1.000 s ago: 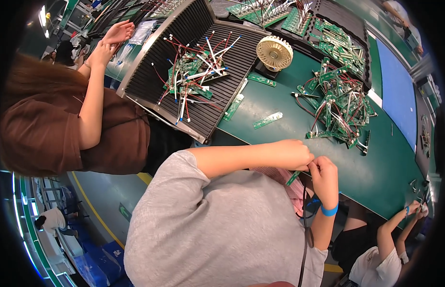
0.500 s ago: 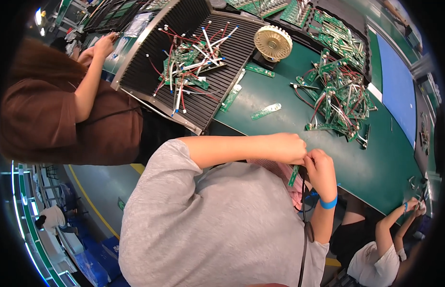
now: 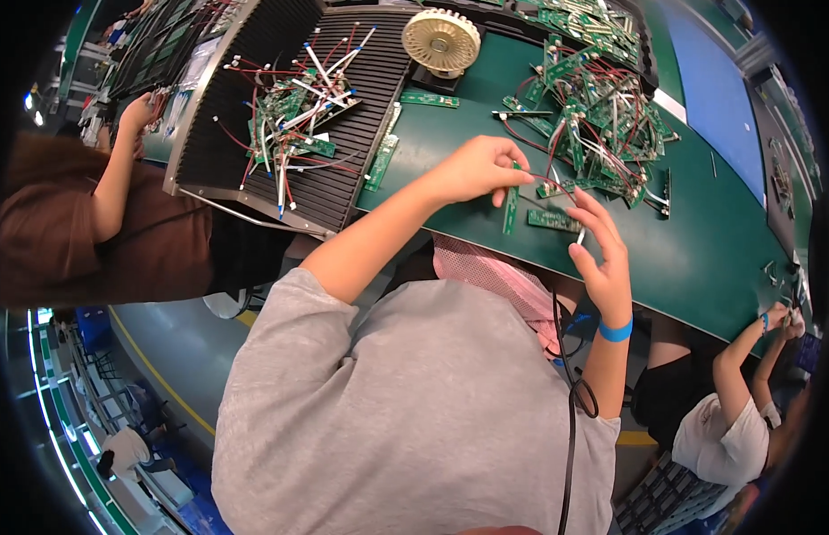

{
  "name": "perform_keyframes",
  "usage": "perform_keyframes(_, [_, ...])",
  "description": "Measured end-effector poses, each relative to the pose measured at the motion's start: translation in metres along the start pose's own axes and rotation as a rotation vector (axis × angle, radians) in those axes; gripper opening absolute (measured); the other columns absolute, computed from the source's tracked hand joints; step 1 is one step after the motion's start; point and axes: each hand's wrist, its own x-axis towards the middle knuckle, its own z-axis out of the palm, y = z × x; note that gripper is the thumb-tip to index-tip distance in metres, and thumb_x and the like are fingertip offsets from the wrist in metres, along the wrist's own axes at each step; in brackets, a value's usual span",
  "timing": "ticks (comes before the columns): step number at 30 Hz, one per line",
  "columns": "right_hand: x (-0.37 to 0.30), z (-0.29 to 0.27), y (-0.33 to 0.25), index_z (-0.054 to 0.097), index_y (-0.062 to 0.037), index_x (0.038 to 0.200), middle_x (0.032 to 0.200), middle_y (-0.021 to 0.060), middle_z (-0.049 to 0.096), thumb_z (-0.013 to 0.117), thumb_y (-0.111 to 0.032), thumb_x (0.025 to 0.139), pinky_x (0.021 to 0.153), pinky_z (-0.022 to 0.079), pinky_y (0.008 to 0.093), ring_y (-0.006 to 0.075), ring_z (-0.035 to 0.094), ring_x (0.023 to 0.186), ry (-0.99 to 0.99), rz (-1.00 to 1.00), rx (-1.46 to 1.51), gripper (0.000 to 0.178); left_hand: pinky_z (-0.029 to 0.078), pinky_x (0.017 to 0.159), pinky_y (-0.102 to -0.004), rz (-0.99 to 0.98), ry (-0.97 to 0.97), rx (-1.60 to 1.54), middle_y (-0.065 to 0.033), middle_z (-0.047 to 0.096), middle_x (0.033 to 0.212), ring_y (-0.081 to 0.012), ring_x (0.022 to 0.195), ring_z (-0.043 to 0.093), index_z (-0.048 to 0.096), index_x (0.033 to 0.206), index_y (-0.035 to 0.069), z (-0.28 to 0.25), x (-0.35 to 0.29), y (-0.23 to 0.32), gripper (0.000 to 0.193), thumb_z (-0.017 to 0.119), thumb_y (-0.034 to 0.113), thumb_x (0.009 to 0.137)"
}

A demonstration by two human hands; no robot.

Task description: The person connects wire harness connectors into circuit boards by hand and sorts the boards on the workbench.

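Observation:
My left hand (image 3: 488,171) is closed over the near part of the table, pinching the top of a narrow green circuit board (image 3: 511,212) that hangs upright from the fingertips. My right hand (image 3: 603,254), with a blue band at its wrist, has its fingers curved and apart. Next to its fingertips lies another green circuit board (image 3: 550,219), and a small white piece (image 3: 581,235) shows between thumb and fingers; whether it is touched I cannot tell. Just beyond both hands is a tangled pile of green boards with red, black and white wires (image 3: 602,125).
A ribbed black rack (image 3: 365,89) at the left holds a heap of wired boards (image 3: 299,120). A cream fan (image 3: 441,45) stands beside it. Loose boards (image 3: 430,100) lie near the fan. Co-workers sit left (image 3: 120,214) and right (image 3: 722,428). A black cable (image 3: 570,464) hangs along my front.
Both hands have moved forward from near my body, over the table, and come apart. A board now lies beside my right fingertips. The view has shifted, so the pile and fan appear higher and further left.

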Motion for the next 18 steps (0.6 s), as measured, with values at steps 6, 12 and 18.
perform_keyframes(6, [0.009, 0.009, 0.008, 0.059, -0.0006, 0.1, 0.121, 0.0151, 0.052, 0.049, -0.007, 0.082, 0.095, 0.034, 0.0359, 0.0304, 0.048, 0.112, 0.053, -0.073, 0.079, 0.022, 0.034, 0.04, -0.0189, -0.101, 0.022, -0.084, -0.0004, 0.056, 0.062, -0.0074, 0.045, 0.053, 0.056, 0.093, -0.002, 0.0, -0.009, 0.001, 0.023, 0.065, 0.014, 0.08])
perform_keyframes(12, [0.019, 0.021, 0.012, 0.059, 0.0006, 0.085, 0.089, 0.0126, 0.06, 0.051, -0.006, 0.084, 0.076, 0.041, 0.0347, 0.0284, 0.053, 0.082, 0.123, -0.129, -0.148, 0.01, 0.047, 0.068, -0.0343, 0.271, 0.396, 0.628, -0.0166, 0.056, 0.096, -0.0243, 0.074, 0.058, 0.05, 0.111, 0.001, 0.006, -0.037, 0.016, 0.04, 0.064, 0.017, 0.078])
perform_keyframes(18, [0.006, 0.012, 0.008, 0.055, 0.0041, 0.08, 0.076, 0.0138, 0.055, 0.047, -0.004, 0.086, 0.065, 0.042, 0.0318, 0.0276, 0.052, 0.07, 0.016, -0.006, -0.031, 0.012, 0.045, 0.073, -0.0352, -0.189, 0.766, 0.633, -0.0154, 0.06, 0.087, -0.028, 0.084, 0.056, 0.059, 0.092, -0.001, -0.025, -0.134, 0.021, 0.03, 0.06, 0.027, 0.081])
